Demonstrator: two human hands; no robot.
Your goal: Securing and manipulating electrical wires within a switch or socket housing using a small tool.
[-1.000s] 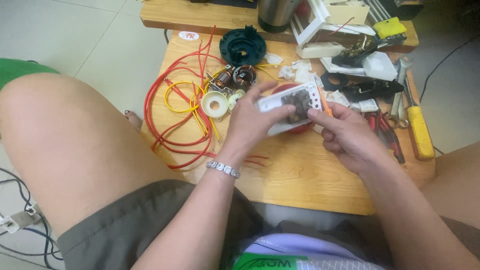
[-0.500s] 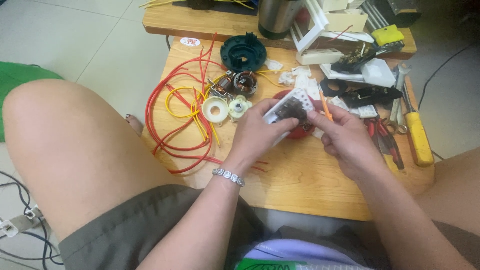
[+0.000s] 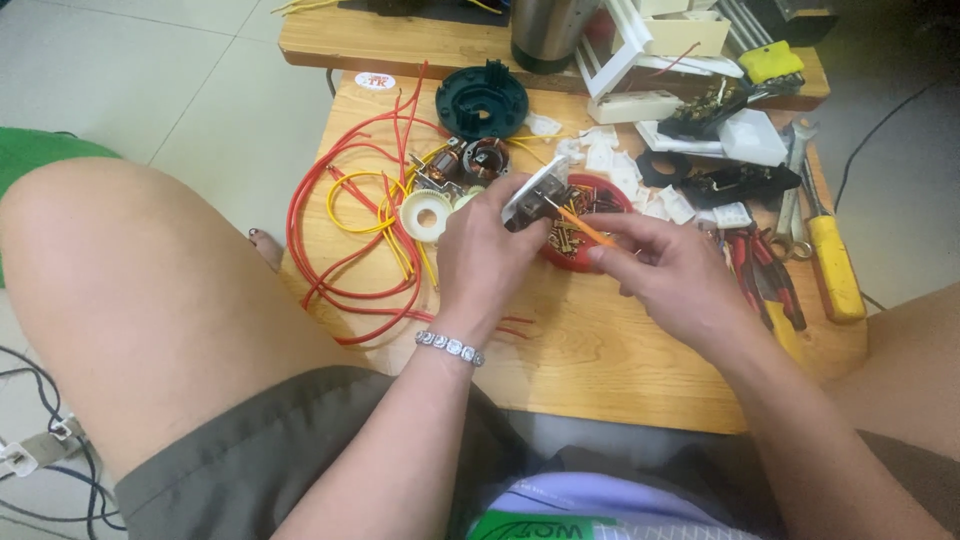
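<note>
Left hand point(image 3: 487, 250) is clamped round a small white switch module point(image 3: 533, 197), holding it up just above the near-left edge of the red bowl point(image 3: 612, 190) of brass screws, white face turned away to the left and the dark, open back tipped toward the right hand point(image 3: 672, 270). Right-hand fingers point(image 3: 605, 238) pinch a thin orange-handled screwdriver point(image 3: 580, 225), its tip buried in the module's back. The tool's long axis runs on a slant, handle low and to the right over the bowl, tip up and to the left into the module. By the look of it the work sits mid-way: the module is off its plate and open at the rear, the tool is engaged, but whether a screw is going in or out cannot be told from here. Plenty is undone around the bowl: white plastic pieces point(image 3: 615, 160) just behind it, a dark green round housing point(image 3: 481, 100) farther back-left, a motor armature point(image 3: 440, 172) and loops of red wire point(image 3: 330, 230) to the left, pliers point(image 3: 757, 270) and a yellow-handled screwdriver point(image 3: 832, 262) off to the right on the tabletop point(image 3: 600, 350).
</note>
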